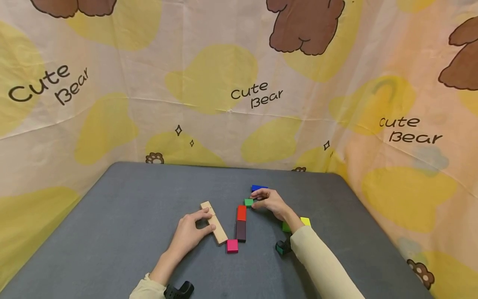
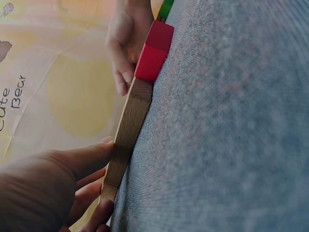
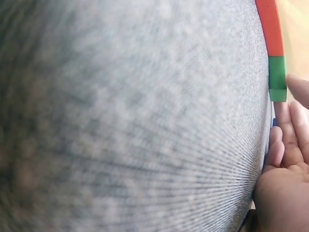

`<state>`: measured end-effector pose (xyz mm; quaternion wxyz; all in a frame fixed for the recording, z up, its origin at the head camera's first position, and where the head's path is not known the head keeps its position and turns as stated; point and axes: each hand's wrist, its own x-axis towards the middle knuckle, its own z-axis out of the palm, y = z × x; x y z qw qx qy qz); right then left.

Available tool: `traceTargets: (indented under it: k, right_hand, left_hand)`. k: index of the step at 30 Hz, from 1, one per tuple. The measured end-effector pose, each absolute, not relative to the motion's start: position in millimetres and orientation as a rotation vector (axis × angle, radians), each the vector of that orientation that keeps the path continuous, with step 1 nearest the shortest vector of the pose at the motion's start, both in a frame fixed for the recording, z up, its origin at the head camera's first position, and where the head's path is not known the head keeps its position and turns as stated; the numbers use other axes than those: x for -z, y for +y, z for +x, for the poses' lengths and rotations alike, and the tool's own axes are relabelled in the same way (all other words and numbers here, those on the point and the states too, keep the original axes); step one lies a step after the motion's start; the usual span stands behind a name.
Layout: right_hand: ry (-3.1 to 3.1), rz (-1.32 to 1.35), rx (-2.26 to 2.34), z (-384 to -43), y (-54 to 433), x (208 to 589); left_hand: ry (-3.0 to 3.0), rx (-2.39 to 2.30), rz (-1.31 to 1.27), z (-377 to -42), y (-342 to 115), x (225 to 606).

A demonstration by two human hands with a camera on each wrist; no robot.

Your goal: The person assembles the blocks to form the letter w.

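My left hand (image 1: pixel 189 232) rests thumb and fingertips on pale wooden blocks (image 1: pixel 220 232) lying end to end in a slanted line. In the left wrist view the seam between these wooden blocks (image 2: pixel 128 125) shows near the fingers, and their near end meets a pink block (image 1: pixel 232 246). My right hand (image 1: pixel 272 203) has its thumb and index fingertips right at the edges of a small green block (image 1: pixel 248 203). That green block adjoins a red block (image 1: pixel 241 213), with a dark purple block (image 1: pixel 240 231) in line below it.
Behind the right fingers lies a blue block (image 1: pixel 259 188), partly hidden. Under the right forearm are a yellow block (image 1: pixel 306 221), another green block (image 1: pixel 286 227) and a teal block (image 1: pixel 279 248) beside the wrist device. A bear-print cloth (image 1: pixel 209 137) hangs beyond the grey table (image 1: pixel 123 224).
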<state>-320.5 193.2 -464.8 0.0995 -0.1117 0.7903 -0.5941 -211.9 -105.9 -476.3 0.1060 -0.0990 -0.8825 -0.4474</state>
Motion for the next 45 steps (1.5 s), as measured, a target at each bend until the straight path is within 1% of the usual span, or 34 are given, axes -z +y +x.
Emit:
traceTargets:
  k: [4, 9, 18, 23, 30, 36, 45]
  right_hand:
    - [2.275, -0.291, 1.843, -320, 191, 464]
    - [2.245, -0.243, 1.962, -317, 194, 450]
    - [2.456, -0.488, 1.776, -329, 234, 427]
    - [2.501, -0.547, 1.702, -342, 252, 429]
    - [2.502, -0.556, 1.622, -356, 266, 428]
    - [2.448, -0.592, 1.556, -367, 270, 433]
    - [2.214, -0.675, 1.552, -375, 266, 440]
  left_hand:
    - [-2.595, 1.316, -0.297, -211, -106, 478]
    - [-2.588, 1.335, -0.289, -211, -105, 478]
    - [-2.552, 1.337, -0.326, -213, -107, 477]
    - [-2.528, 1.328, -0.359, -212, -108, 476]
    - [-2.549, 1.339, -0.344, -212, -107, 477]
    - [-2.558, 1.346, -0.334, -214, -108, 475]
    - [-2.572, 1.343, -0.320, -213, -107, 476]
